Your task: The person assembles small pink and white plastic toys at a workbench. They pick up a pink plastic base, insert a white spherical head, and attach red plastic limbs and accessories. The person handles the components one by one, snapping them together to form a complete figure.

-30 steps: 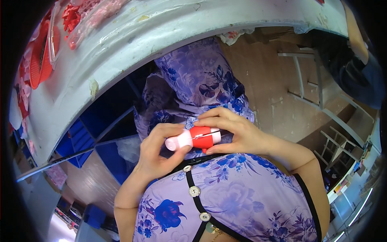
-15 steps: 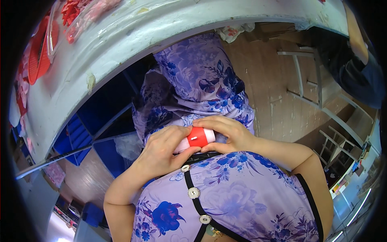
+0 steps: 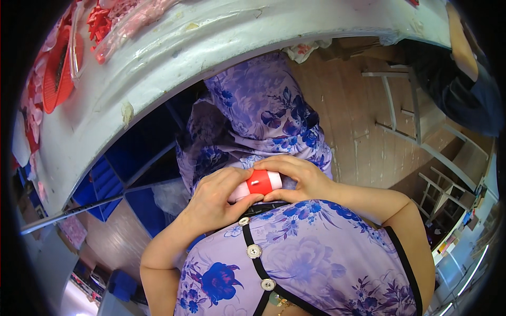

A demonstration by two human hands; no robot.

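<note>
Over my lap I hold a small pink cylinder with a red middle band (image 3: 259,183) and a small white mark on the band. My left hand (image 3: 219,194) is wrapped round its left end, thumb below and fingers above. My right hand (image 3: 300,179) grips the right part of the band from above and below, its fingers and thumb near those of the left. The pale pink right end shows between my right fingers and thumb. Most of the left end is hidden by my left hand. The cylinder lies roughly sideways, close to my waist.
A white-covered table (image 3: 158,68) curves across the top. On its left lie a red basket (image 3: 57,79) and several red and pink pieces (image 3: 100,26). Blue crates (image 3: 105,181) sit under it. Metal stool frames (image 3: 392,100) and another person's arm (image 3: 463,50) are at right.
The view has shifted slightly, so the table appears a little lower. Both hands keep their hold on the cylinder, with hardly any movement.
</note>
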